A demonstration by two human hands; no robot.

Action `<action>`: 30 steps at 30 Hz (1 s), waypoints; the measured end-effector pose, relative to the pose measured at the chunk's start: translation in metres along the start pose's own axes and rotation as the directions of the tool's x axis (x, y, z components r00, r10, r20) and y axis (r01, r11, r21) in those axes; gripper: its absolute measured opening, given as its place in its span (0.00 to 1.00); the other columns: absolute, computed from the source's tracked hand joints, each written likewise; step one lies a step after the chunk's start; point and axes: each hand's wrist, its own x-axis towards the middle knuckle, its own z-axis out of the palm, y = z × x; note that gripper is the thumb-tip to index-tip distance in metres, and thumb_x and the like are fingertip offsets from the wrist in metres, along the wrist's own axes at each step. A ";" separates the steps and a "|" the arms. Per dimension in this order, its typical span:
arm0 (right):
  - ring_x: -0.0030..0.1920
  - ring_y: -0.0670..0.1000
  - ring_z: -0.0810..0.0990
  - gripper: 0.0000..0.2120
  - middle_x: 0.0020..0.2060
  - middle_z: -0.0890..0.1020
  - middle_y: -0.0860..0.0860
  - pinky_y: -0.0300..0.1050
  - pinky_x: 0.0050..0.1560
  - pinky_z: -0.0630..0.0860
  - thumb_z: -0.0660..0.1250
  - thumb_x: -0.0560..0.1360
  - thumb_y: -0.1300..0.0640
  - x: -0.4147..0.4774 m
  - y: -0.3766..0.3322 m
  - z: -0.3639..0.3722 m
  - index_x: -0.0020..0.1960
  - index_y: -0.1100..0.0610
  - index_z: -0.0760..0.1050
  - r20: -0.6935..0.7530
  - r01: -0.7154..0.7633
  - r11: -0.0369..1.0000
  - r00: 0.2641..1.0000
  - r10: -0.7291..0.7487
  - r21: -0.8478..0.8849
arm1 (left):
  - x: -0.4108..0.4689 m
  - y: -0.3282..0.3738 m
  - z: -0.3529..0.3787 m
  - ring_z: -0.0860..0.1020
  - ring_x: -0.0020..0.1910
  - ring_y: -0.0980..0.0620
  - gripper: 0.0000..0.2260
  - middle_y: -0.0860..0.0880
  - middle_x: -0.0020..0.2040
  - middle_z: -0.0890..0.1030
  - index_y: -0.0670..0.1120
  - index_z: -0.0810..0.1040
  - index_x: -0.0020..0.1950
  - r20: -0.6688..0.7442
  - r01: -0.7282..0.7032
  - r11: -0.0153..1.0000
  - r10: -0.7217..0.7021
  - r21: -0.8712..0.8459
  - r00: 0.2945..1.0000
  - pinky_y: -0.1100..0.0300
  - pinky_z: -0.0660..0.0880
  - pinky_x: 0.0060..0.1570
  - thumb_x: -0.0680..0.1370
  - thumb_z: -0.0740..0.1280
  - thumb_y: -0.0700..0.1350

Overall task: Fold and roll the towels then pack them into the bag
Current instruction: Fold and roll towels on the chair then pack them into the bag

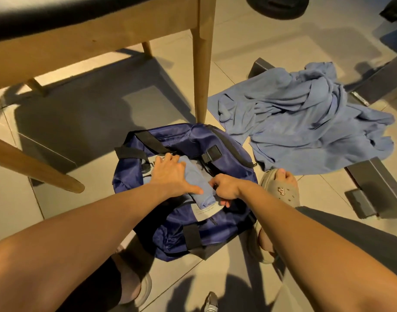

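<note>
My rolled towel [193, 175] lies in the open bag [229, 162], long axis running away from me, left hand [170, 176] flat on top, right hand [226, 188] pinching at its near end, roll or rim I can't tell.

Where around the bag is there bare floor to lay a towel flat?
Bare tiled floor lies under the wooden table, between its upright leg and a slanted wooden leg, left of the navy duffel bag. Crowded right: crumpled blue towels, a beige sandalled foot, grey metal pieces. Left hand, right hand and a rolled blue towel fill the bag's mouth.
</note>
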 end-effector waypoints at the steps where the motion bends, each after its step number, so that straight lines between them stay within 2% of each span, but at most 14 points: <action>1: 0.34 0.59 0.80 0.07 0.38 0.77 0.63 0.61 0.43 0.82 0.57 0.76 0.74 0.001 0.003 0.000 0.48 0.67 0.72 -0.003 0.005 1.000 1.000 -0.005 0.013 | 0.000 0.000 0.000 0.68 0.62 0.45 0.45 0.48 0.63 0.75 0.49 0.79 0.57 -0.002 0.003 1.000 -0.003 0.005 1.000 0.45 0.63 0.60 0.60 0.58 0.84; 3: 0.36 0.61 0.81 0.10 0.38 0.75 0.63 0.63 0.46 0.83 0.57 0.78 0.74 0.000 0.008 0.001 0.42 0.62 0.69 -0.016 0.007 0.999 1.000 -0.006 0.037 | 0.001 -0.001 0.001 0.68 0.62 0.44 0.44 0.47 0.62 0.75 0.49 0.79 0.57 -0.007 0.007 1.000 -0.007 0.013 1.000 0.45 0.63 0.59 0.61 0.58 0.84; 6: 0.34 0.59 0.83 0.11 0.38 0.76 0.62 0.54 0.37 0.85 0.61 0.79 0.72 -0.011 0.017 0.004 0.40 0.62 0.70 -0.027 0.015 0.994 1.000 -0.012 0.112 | 0.002 -0.001 0.002 0.69 0.61 0.44 0.46 0.47 0.62 0.76 0.49 0.79 0.57 -0.026 -0.001 1.000 0.002 0.031 1.000 0.46 0.64 0.58 0.60 0.57 0.85; 9: 0.31 0.54 0.83 0.04 0.39 0.80 0.62 0.46 0.33 0.84 0.64 0.79 0.72 -0.025 0.026 0.006 0.50 0.67 0.77 -0.052 0.043 0.965 0.998 -0.031 0.258 | 0.003 0.001 0.001 0.69 0.62 0.44 0.48 0.47 0.62 0.77 0.49 0.80 0.59 -0.016 -0.009 0.998 0.010 0.056 1.000 0.45 0.64 0.59 0.59 0.55 0.86; 11: 0.32 0.53 0.83 0.07 0.43 0.82 0.64 0.44 0.33 0.83 0.66 0.79 0.72 -0.036 0.032 0.005 0.56 0.69 0.79 -0.081 0.077 0.941 0.995 -0.053 0.328 | 0.003 0.004 0.000 0.70 0.62 0.44 0.49 0.47 0.61 0.77 0.49 0.81 0.59 -0.011 -0.011 0.996 0.012 0.088 1.000 0.45 0.64 0.60 0.59 0.54 0.86; 15: 0.32 0.51 0.83 0.08 0.38 0.83 0.58 0.48 0.39 0.85 0.68 0.77 0.72 -0.057 0.040 0.004 0.46 0.62 0.82 -0.065 0.132 0.930 0.991 -0.116 0.344 | 0.002 0.009 -0.004 0.70 0.61 0.44 0.48 0.47 0.58 0.77 0.48 0.82 0.58 -0.005 -0.010 0.992 0.011 0.126 1.000 0.45 0.64 0.62 0.59 0.55 0.86; 18: 0.32 0.51 0.83 0.08 0.34 0.84 0.56 0.50 0.41 0.85 0.68 0.76 0.73 -0.069 0.042 -0.005 0.46 0.64 0.83 -0.005 0.136 0.911 0.989 -0.146 0.389 | -0.001 0.011 -0.005 0.69 0.60 0.44 0.48 0.46 0.58 0.77 0.47 0.81 0.59 -0.008 -0.015 0.988 0.017 0.154 1.000 0.45 0.63 0.63 0.61 0.56 0.85; 21: 0.31 0.51 0.83 0.06 0.34 0.83 0.59 0.46 0.37 0.84 0.68 0.76 0.73 -0.075 0.032 -0.009 0.48 0.67 0.83 -0.139 0.198 0.849 0.979 -0.148 0.489 | -0.005 0.012 -0.003 0.70 0.59 0.44 0.47 0.46 0.59 0.77 0.46 0.80 0.61 -0.021 -0.042 0.986 0.046 0.161 0.999 0.47 0.62 0.61 0.63 0.57 0.83; 23: 0.30 0.51 0.82 0.05 0.35 0.82 0.62 0.50 0.39 0.85 0.67 0.77 0.73 -0.065 0.024 0.002 0.48 0.69 0.81 -0.306 0.262 0.820 0.945 -0.112 0.509 | -0.004 0.005 -0.002 0.71 0.59 0.45 0.46 0.47 0.59 0.78 0.47 0.81 0.60 -0.031 -0.069 0.993 0.072 0.100 0.997 0.48 0.65 0.61 0.64 0.54 0.83; 25: 0.33 0.53 0.83 0.08 0.37 0.83 0.60 0.58 0.45 0.84 0.65 0.78 0.70 -0.045 0.019 0.022 0.46 0.63 0.81 -0.465 0.282 0.886 0.881 -0.088 0.368 | -0.001 -0.007 -0.004 0.74 0.56 0.46 0.41 0.48 0.55 0.80 0.48 0.83 0.58 -0.063 -0.078 0.995 0.074 -0.061 0.995 0.49 0.71 0.57 0.68 0.53 0.80; 26: 0.39 0.54 0.84 0.09 0.41 0.84 0.58 0.58 0.49 0.83 0.64 0.78 0.69 -0.036 0.018 0.030 0.46 0.59 0.81 -0.511 0.251 0.933 0.855 -0.088 0.259 | 0.000 -0.014 -0.006 0.76 0.54 0.46 0.35 0.49 0.52 0.81 0.49 0.83 0.57 -0.101 -0.076 0.986 0.062 -0.148 0.993 0.49 0.73 0.54 0.72 0.56 0.75; 28: 0.51 0.56 0.82 0.10 0.52 0.81 0.55 0.49 0.56 0.79 0.64 0.78 0.66 -0.026 0.014 0.040 0.54 0.55 0.81 -0.557 0.185 0.978 0.824 -0.103 0.094 | 0.006 -0.030 -0.011 0.78 0.53 0.44 0.19 0.48 0.51 0.82 0.48 0.83 0.57 -0.236 -0.063 0.970 0.006 -0.234 0.972 0.49 0.74 0.51 0.78 0.65 0.61; 29: 0.54 0.56 0.81 0.12 0.56 0.79 0.54 0.45 0.56 0.75 0.65 0.79 0.65 -0.026 0.011 0.042 0.59 0.56 0.80 -0.574 0.193 0.981 0.807 -0.142 0.028 | 0.009 -0.037 -0.014 0.78 0.53 0.43 0.14 0.47 0.51 0.81 0.48 0.83 0.56 -0.297 -0.036 0.973 -0.034 -0.226 0.954 0.49 0.74 0.51 0.79 0.67 0.55; 30: 0.54 0.56 0.81 0.13 0.58 0.76 0.52 0.45 0.56 0.74 0.65 0.79 0.63 -0.026 0.008 0.044 0.63 0.55 0.78 -0.590 0.229 0.972 0.780 -0.210 -0.044 | 0.013 -0.045 -0.017 0.78 0.53 0.42 0.12 0.46 0.51 0.81 0.47 0.82 0.56 -0.333 0.001 0.981 -0.067 -0.194 0.941 0.48 0.73 0.51 0.78 0.68 0.52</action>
